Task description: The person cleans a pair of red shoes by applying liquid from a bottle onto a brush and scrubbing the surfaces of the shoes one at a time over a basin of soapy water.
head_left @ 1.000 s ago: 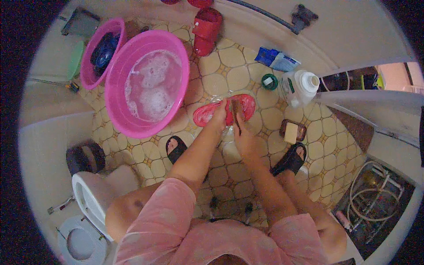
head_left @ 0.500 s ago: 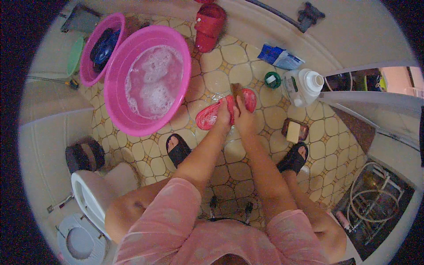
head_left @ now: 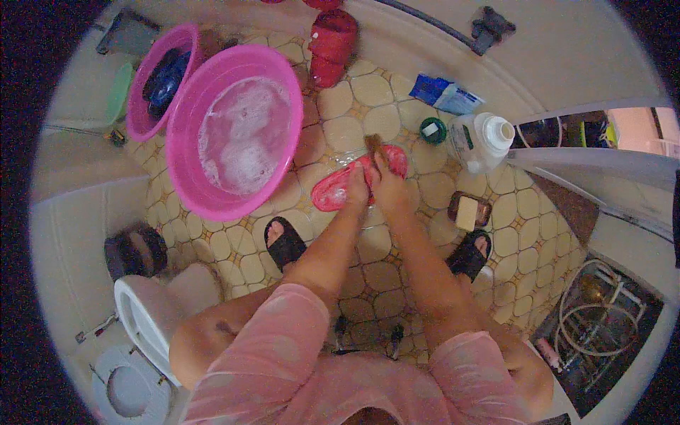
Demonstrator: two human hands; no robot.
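A wet, soapy red slipper [head_left: 328,193] lies slanted just above the tiled floor or on it; which of the two I cannot tell. My left hand [head_left: 358,185] is closed round its middle. My right hand [head_left: 387,185] grips a brown scrubbing brush [head_left: 373,144], pressed against the slipper's upper part beside my left hand. Most of the brush is hidden under the fingers. Farther off, against the wall, another red slipper [head_left: 331,49] stands. To the left, a large pink basin [head_left: 173,152] holds foamy water.
A smaller pink basin [head_left: 134,106] with dark items touches the big one. At right are a white jug [head_left: 482,142], its green cap [head_left: 433,130], a blue packet [head_left: 445,94] and a soap bar [head_left: 466,212] in a dish. A toilet [head_left: 142,312] stands lower left.
The brush and my right hand have shifted slightly left along the slipper. My left hand keeps its hold. The whole view has moved a little.
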